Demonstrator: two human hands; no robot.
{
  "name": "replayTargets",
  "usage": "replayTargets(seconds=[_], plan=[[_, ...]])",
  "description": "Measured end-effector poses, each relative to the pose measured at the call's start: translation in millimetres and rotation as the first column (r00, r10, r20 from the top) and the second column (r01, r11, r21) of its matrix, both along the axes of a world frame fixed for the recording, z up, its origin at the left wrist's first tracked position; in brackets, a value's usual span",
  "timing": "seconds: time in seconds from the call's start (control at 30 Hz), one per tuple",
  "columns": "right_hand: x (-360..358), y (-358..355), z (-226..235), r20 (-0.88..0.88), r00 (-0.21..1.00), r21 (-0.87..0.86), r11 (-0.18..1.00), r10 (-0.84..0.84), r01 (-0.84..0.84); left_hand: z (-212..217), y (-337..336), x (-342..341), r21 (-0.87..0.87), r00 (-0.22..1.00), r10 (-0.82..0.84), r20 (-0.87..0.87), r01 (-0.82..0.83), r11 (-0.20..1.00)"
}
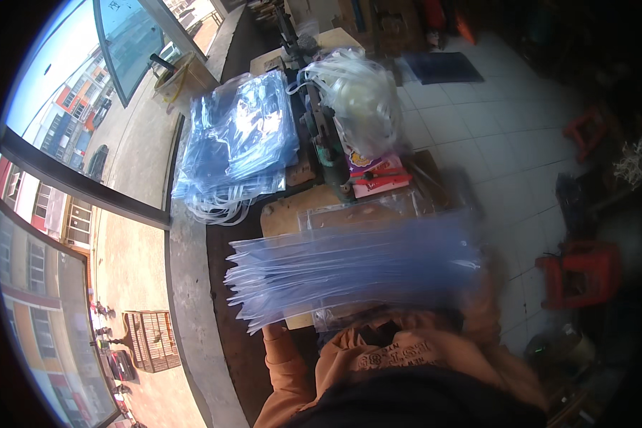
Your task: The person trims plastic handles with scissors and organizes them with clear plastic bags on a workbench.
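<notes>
A thick stack of clear bluish plastic bags [357, 267] lies across in front of my body, its layered edges fanned out at the left end. My left hand [272, 330] is under the left end, and most of its fingers are hidden by the plastic. At the right end, my right hand [479, 285] is dark and smeared, gripping the stack's edge as far as I can tell. Beneath the stack, a flat clear plastic sheet [324, 317] covers part of the wooden work board [282, 217].
Beyond the board stands a dark green metal press [328, 153]. Left of it sits a pile of clear plastic bags [242, 135]; right, a bundle of white plastic strips [357, 96]. A red-handled tool [385, 175] lies nearby. Red stools [581, 274] stand at right; a window ledge [192, 285] runs along the left.
</notes>
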State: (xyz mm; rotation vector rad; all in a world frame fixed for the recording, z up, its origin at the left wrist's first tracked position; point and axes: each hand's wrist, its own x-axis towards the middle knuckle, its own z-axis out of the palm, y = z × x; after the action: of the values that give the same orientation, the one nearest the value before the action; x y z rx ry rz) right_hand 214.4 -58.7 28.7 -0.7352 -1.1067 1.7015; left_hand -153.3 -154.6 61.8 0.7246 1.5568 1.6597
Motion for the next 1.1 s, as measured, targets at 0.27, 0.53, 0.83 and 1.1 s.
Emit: replayTargets(seconds=[0.27,0.53,0.83,1.1], plan=[[19.6,2.4,-11.8,-0.015,0.993,-0.008,0.993,-0.117,0.117,1.7,19.3,15.7,-0.172,0.984,-0.136,-0.116,0.115,0.978],[113.8,-30.0,-32.0,-0.051,0.843,0.025,0.843,-0.535,0.537,135.2,127.7,112.9,0.167,0.776,-0.439,-0.453,0.557,0.813],[151.7,-104.6,-3.1,0.189,0.315,-0.062,0.309,-0.93,0.949,129.2,165.7,235.7,0.162,0.218,-0.071,-0.973,0.872,0.462],[259.8,-148.3,-38.7,0.464,0.223,-0.181,0.154,-0.857,0.971,-9.8,129.0,176.4,-0.268,-0.159,-0.615,-0.773,0.959,0.089]])
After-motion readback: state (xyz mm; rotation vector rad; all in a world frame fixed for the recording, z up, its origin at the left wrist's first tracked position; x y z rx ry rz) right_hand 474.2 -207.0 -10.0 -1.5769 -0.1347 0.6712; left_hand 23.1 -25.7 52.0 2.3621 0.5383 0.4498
